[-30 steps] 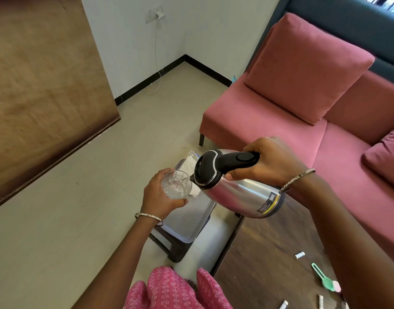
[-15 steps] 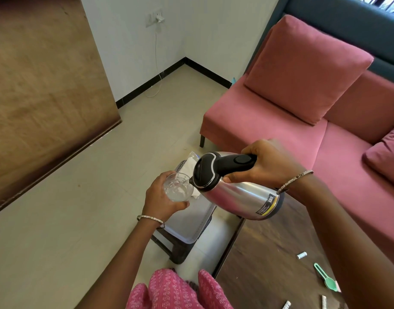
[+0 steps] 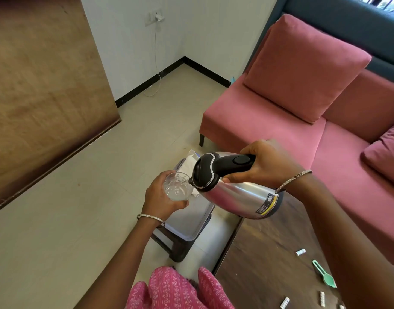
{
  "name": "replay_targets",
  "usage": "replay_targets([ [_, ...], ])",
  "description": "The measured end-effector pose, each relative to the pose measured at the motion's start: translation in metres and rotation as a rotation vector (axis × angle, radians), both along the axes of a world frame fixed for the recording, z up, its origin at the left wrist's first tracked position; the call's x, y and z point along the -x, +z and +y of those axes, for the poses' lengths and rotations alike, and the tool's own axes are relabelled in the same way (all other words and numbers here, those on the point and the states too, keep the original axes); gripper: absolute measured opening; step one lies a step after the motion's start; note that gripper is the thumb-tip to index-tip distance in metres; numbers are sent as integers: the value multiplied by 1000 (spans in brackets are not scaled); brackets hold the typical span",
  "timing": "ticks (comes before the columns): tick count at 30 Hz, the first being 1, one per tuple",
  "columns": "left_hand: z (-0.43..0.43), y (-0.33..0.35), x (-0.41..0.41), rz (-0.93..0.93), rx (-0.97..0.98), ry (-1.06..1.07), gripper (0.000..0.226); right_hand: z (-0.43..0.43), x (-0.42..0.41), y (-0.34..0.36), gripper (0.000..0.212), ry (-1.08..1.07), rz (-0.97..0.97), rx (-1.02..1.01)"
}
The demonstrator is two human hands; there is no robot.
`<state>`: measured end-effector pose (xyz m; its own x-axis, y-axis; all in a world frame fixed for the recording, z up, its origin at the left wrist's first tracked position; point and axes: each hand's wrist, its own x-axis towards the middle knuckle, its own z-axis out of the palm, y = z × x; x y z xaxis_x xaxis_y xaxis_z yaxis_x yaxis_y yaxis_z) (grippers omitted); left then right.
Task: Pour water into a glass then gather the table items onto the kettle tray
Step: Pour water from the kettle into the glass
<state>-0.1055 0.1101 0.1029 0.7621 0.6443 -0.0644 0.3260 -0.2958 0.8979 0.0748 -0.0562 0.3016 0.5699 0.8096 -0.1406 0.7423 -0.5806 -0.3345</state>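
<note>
My right hand [image 3: 266, 162] grips the black handle of a steel kettle [image 3: 240, 195], tipped to the left with its spout at the rim of a clear glass [image 3: 176, 186]. Water runs into the glass, which my left hand [image 3: 159, 197] holds from below and the side. Both hang above a grey tray [image 3: 189, 221] resting on a dark stool [image 3: 176, 248]. A white folded cloth or packet [image 3: 188, 167] lies at the tray's far end. On the dark wooden table [image 3: 265, 259] lie a green spoon [image 3: 324, 274] and several small white strips [image 3: 300, 252].
A pink sofa [image 3: 269, 121] with cushions stands behind the table on the right. A wooden panel [image 3: 42, 85] fills the left. Tiled floor [image 3: 80, 219] surrounds the stool. A charger cable [image 3: 156, 63] hangs from a wall socket.
The kettle has tipped a little further and the glass holds more water. Both hands stay in nearly the same place.
</note>
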Motion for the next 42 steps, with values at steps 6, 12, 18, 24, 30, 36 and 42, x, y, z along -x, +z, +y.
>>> replay_targets([
  [6, -1, -1, 2, -1, 7, 10, 89, -2, 4, 0, 56, -5, 0, 29],
  [12, -2, -1, 4, -1, 5, 28, 89, -4, 5, -1, 59, -8, 1, 38],
  [18, -3, -4, 5, 2, 6, 17, 90, -6, 5, -1, 59, 3, -3, 22],
  [24, -3, -5, 5, 1, 1, 4, 89, -7, 4, -1, 56, 2, -10, 16],
  [30, -3, -7, 4, 12, 1, -10, 90, -8, 4, -2, 55, -8, -6, 27],
  [36, -2, -9, 2, 27, 5, -5, 91, -7, 4, 0, 59, -7, -19, 34],
  [42, -2, -10, 1, 27, 1, 5, 91, -6, 6, 2, 59, -1, -28, 33],
])
